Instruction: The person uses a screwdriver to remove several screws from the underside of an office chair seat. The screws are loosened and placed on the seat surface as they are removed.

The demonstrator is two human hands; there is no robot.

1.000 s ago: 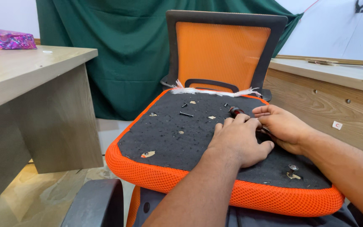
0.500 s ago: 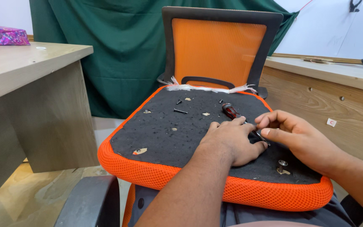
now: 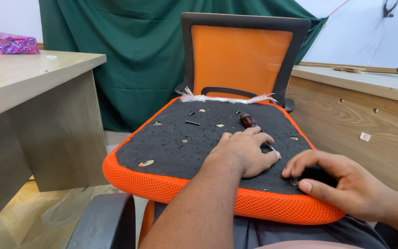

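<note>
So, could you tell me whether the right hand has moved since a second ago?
Yes. The right hand has come back from beside the screwdriver to the seat's near orange edge.

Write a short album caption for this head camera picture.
Left hand resting flat on an upturned orange chair seat beside a screwdriver, right hand curled near its front edge.

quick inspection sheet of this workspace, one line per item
surface: black underside of an orange seat pad, pitted, with small torn patches
job's things: red-handled screwdriver lying on the pad; loose black bolt and small screws near the far edge
clutter: frayed white fibre strip along the far edge
hands: left hand flat on the pad over the screwdriver shaft; right hand curled at the near right edge, what it covers is hidden
cables: nothing seen
surroundings: orange mesh chair back, green curtain, wooden desk at left, wooden counter at right
</note>
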